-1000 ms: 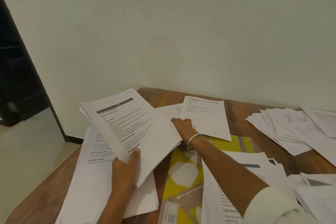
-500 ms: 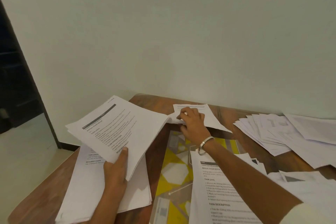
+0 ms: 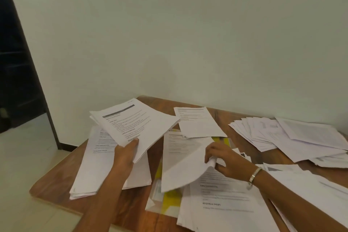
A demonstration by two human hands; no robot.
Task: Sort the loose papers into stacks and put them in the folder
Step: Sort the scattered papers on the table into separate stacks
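- My right hand [image 3: 225, 160], right of centre, pinches the corner of a curling white printed sheet [image 3: 185, 167], peeling it off to sort.
- My left hand [image 3: 125, 153] grips a fanned white sheaf [image 3: 135, 124], kept raised to receive it.
- The yellow patterned folder [image 3: 170, 202] lies low centre on the brown wooden counter [image 3: 52, 181], mostly buried under papers.

A sheaf of printed pages [image 3: 131, 126] is gripped by the left hand [image 3: 125, 153] at centre-left, above a stack [image 3: 90, 173] on the wooden table [image 3: 50, 184]. A sheet's corner [image 3: 188, 165] is pinched by the right hand [image 3: 228, 162]. Fanned papers [image 3: 273, 133] are seen at right.
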